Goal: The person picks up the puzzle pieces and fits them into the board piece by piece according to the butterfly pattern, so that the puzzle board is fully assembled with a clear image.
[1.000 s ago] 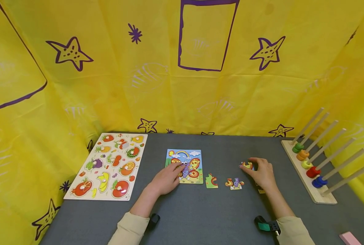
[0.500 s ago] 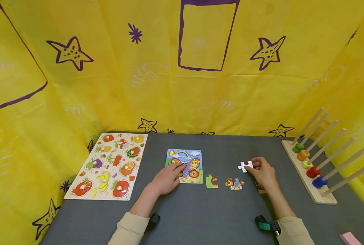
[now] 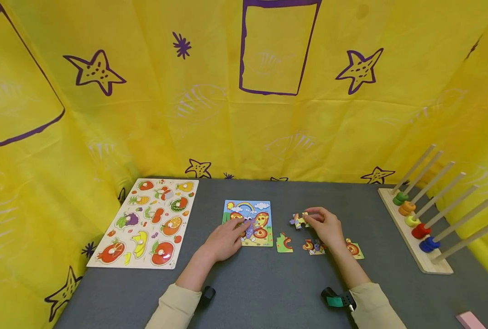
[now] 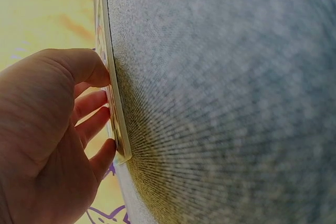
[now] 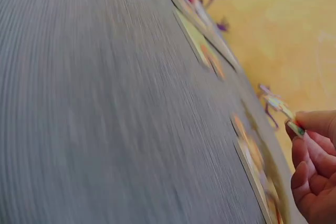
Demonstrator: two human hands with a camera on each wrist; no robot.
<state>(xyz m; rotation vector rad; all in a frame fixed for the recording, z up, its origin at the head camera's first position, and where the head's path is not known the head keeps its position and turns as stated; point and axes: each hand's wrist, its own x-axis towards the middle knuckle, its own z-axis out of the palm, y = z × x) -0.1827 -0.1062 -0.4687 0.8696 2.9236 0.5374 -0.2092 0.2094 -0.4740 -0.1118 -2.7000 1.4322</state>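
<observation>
My left hand (image 3: 224, 241) rests with its fingers on a square butterfly puzzle (image 3: 264, 209). In the left wrist view, the fingertips (image 4: 109, 148) touch the puzzle's face. To the right, my right hand (image 3: 329, 230) pinches a jigsaw piece (image 3: 296, 222) between thumb and fingers, raised off the table, picture side up in the head view. Three loose pieces lie nearby: a green one (image 3: 284, 244) beside the puzzle, a purple-and-orange one (image 3: 312, 246) partly covered by the right hand, and an orange spiral one (image 3: 354, 249) right of the forearm.
On the left lies a wooden fruit peg puzzle (image 3: 153, 232). A wooden stacking rack (image 3: 416, 233) with tall pegs and coloured rings stands at the right. A pink block (image 3: 469, 320) sits at the lower right. Yellow patterned cloth (image 3: 227, 137) hangs behind the grey table (image 3: 268, 292).
The right hand has moved left with the jigsaw piece, whose white back showed half a second ago and whose picture side shows now. The orange spiral piece is uncovered. The left hand stays put.
</observation>
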